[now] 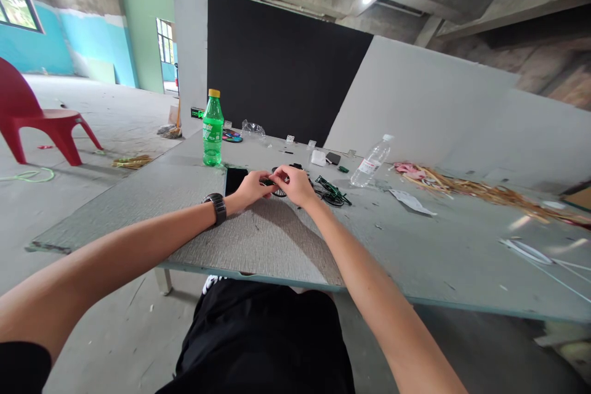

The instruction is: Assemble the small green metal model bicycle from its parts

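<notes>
My left hand (253, 188), with a black watch (215, 208) on its wrist, is closed in a pinch on a small dark green part (266, 182). The fingertips of my right hand (295, 184) meet it there, pinched together on the same part. Just below the fingers shows a small black spoked wheel (279, 192); whether it is joined to the part I cannot tell. To the right of my right hand lies a green miniature bicycle frame (329, 187) beside another black wheel (334, 199). A flat black rectangle (234, 180), like a phone, lies by my left hand.
A green drink bottle (213, 129) stands back left, and a clear bottle (373, 161) back right. A white case (318, 157), a black box (333, 159) and a paper slip (412, 202) lie on the table (277, 246). Straw-like strips (480, 192) spread rightward.
</notes>
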`<state>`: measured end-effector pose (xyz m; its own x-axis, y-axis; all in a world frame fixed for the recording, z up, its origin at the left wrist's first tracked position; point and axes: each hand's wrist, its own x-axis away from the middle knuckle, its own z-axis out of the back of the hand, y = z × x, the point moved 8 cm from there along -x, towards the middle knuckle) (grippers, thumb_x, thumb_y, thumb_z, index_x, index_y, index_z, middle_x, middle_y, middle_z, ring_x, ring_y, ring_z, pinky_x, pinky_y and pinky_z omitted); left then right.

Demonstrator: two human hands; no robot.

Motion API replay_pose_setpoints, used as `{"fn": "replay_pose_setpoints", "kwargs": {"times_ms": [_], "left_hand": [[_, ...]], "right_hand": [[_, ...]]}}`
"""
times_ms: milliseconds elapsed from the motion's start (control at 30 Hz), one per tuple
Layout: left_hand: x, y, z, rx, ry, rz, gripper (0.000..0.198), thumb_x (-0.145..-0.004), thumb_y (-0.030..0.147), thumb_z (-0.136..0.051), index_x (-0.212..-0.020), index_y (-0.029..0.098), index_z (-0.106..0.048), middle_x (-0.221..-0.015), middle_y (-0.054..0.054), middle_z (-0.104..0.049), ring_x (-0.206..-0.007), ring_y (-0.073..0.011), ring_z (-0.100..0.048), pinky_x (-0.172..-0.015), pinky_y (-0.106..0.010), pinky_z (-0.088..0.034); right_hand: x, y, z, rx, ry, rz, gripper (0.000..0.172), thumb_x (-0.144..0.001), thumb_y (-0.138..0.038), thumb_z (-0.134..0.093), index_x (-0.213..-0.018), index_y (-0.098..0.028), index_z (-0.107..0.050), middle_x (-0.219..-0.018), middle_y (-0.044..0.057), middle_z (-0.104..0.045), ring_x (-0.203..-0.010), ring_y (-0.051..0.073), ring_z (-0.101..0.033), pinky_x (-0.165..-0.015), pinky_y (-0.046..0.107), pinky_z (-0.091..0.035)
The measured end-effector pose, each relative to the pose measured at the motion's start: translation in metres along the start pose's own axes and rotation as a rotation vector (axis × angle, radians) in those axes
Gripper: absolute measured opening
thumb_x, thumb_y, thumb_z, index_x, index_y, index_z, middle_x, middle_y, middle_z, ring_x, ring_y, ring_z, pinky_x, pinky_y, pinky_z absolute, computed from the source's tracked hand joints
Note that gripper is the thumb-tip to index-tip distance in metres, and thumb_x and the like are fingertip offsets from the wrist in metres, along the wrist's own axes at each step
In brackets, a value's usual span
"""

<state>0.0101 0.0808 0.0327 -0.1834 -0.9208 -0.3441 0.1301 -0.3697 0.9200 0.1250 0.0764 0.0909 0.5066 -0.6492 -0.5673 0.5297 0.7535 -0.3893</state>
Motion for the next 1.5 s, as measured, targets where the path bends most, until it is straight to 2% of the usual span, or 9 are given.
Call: {"fn": "replay_pose_setpoints", "kwargs": {"times_ms": [467, 767, 1133, 1500], "left_hand": [[0.0, 0.004, -0.002, -0.046, -0.019, -0.025, 0.016, -0.076, 0.025, -0.072, -0.087, 0.013, -0.067, -0.071, -0.001, -0.067, -0.055, -0.0107, -0.061, -0.055, -0.022, -0.044], [0.002, 0.009, -0.003, -0.222, -0.051, -0.092, 0.02, -0.079, 0.028, -0.07, -0.092, 0.013, -0.073, -0.071, -0.003, -0.071, -0.055, -0.0121, -0.061, -0.061, -0.024, -0.046], [0.0, 0.006, -0.003, -0.216, -0.042, -0.081, 0.019, -0.079, 0.029, -0.07, -0.09, 0.013, -0.073, -0.068, -0.002, -0.07, -0.054, -0.0126, -0.062, -0.061, -0.024, -0.046], [0.006, 0.014, -0.004, -0.301, -0.032, -0.048, 0.012, -0.081, 0.022, -0.068, -0.088, 0.013, -0.071, -0.059, -0.001, -0.067, -0.056, -0.0159, -0.065, -0.057, -0.025, -0.043]], "right_hand": [[0.0, -0.005, 0.001, 0.029, 0.002, 0.009, 0.022, -0.094, -0.039, -0.06, -0.082, -0.021, -0.064, -0.079, 0.003, -0.071, -0.071, 0.017, -0.061, -0.069, 0.028, -0.044], [0.001, -0.001, -0.003, 0.056, -0.029, -0.003, 0.02, -0.093, -0.036, -0.059, -0.08, -0.021, -0.061, -0.075, 0.002, -0.067, -0.067, 0.016, -0.057, -0.065, 0.028, -0.042], [0.001, -0.003, -0.003, 0.064, -0.023, 0.0, 0.02, -0.093, -0.035, -0.058, -0.079, -0.021, -0.059, -0.075, 0.001, -0.067, -0.067, 0.016, -0.058, -0.065, 0.028, -0.042], [0.001, -0.002, -0.005, 0.06, -0.038, -0.015, 0.023, -0.093, -0.036, -0.057, -0.076, -0.022, -0.056, -0.073, 0.002, -0.065, -0.067, 0.016, -0.056, -0.064, 0.028, -0.041]]}}
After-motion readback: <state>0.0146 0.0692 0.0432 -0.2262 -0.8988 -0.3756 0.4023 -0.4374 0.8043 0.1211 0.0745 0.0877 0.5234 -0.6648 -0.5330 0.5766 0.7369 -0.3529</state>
